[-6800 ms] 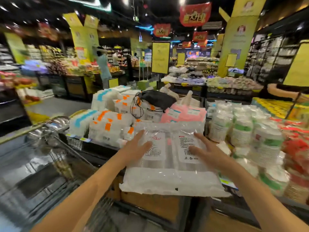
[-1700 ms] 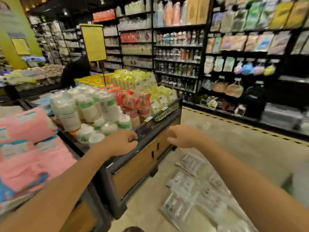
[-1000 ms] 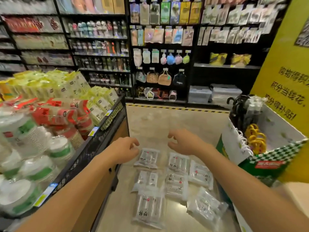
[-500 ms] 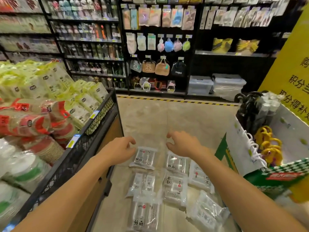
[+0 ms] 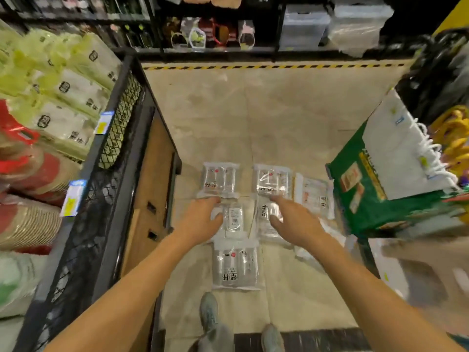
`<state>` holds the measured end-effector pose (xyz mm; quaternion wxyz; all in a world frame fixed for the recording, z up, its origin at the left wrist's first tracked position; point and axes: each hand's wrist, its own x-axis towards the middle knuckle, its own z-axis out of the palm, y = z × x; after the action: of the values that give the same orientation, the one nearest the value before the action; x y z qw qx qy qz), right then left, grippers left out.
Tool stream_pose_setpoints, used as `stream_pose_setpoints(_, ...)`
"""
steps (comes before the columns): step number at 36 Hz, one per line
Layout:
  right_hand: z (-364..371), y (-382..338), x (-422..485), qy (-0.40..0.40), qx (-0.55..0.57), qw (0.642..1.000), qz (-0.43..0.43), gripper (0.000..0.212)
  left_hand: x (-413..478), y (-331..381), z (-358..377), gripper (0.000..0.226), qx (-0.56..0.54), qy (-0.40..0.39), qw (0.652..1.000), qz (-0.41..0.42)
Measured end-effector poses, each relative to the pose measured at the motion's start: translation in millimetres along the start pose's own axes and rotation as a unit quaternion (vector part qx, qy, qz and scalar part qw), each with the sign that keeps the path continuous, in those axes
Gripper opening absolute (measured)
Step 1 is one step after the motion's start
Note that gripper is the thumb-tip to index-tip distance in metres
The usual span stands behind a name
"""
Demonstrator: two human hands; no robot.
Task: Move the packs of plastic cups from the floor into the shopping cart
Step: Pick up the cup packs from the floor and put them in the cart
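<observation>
A: How many packs point(image 5: 220, 179) on your floor?
B: Six clear; a seventh maybe under your right arm, can't tell.
A: Hands?
B: Two. Two shoes point(image 5: 208, 311) too.

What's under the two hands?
Clear packs of plastic cups lie on the floor. Below the left hand is one pack, below the right hand another. The hands cover parts of them.

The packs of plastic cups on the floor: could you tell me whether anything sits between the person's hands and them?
Nothing visible does. The left hand and right hand hang open right above the middle packs, with only air between. The shopping cart is out of view, so that leg cannot be judged.
</observation>
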<state>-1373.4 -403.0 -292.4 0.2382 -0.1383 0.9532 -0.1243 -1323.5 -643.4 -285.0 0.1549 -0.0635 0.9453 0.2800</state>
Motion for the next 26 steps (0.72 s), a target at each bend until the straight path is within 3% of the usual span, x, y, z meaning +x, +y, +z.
stream_pose_setpoints(15,286.6,102.0,131.7,-0.084,0.126,0.981,0.122,0.062,108.6,-192.4,255.1,0.065,-0.055,-0.103,0.99,-0.084)
stream_pose_setpoints(26,553.9,209.1,226.9,-0.117,0.179,0.972,0.101,0.064,176.9,-339.2,495.3,0.069,-0.137,-0.1,0.974,-0.149)
